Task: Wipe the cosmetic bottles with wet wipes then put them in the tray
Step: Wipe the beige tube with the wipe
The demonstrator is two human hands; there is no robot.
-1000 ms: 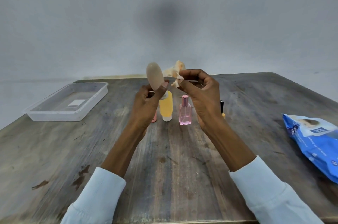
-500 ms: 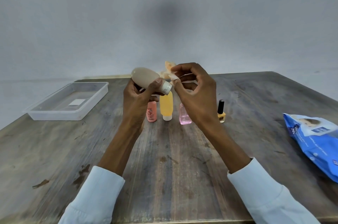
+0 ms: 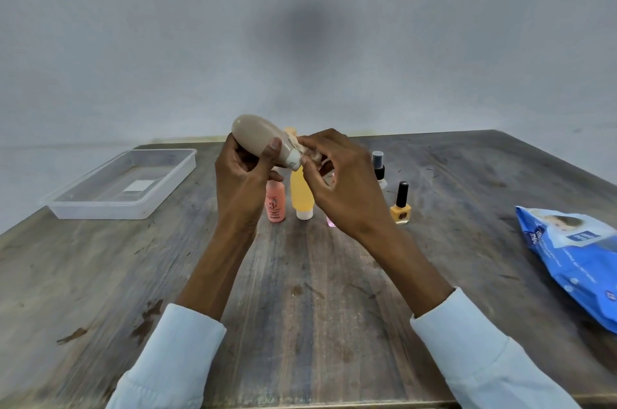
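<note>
My left hand (image 3: 242, 181) grips a beige oval bottle (image 3: 257, 138), held tilted above the table with its white cap end (image 3: 295, 161) pointing down to the right. My right hand (image 3: 340, 188) pinches a crumpled wet wipe (image 3: 309, 153) against that cap end. On the table behind my hands stand a small coral bottle (image 3: 275, 203), a yellow tube (image 3: 300, 198) on its white cap, a pink bottle (image 3: 331, 221) mostly hidden by my right hand, a clear spray bottle (image 3: 379, 168) with a black top, and a yellow nail polish (image 3: 400, 206).
A clear plastic tray (image 3: 100, 204) sits at the far left of the wooden table, holding only a white label on its floor. A blue wet-wipe pack (image 3: 574, 261) lies at the right edge. A plain grey wall rises behind the table.
The beige bottle went from upright to tilted with its cap end lower right. My right hand moved the wipe down onto the cap. Both hands shifted slightly left, uncovering the nail polish and spray bottle.
</note>
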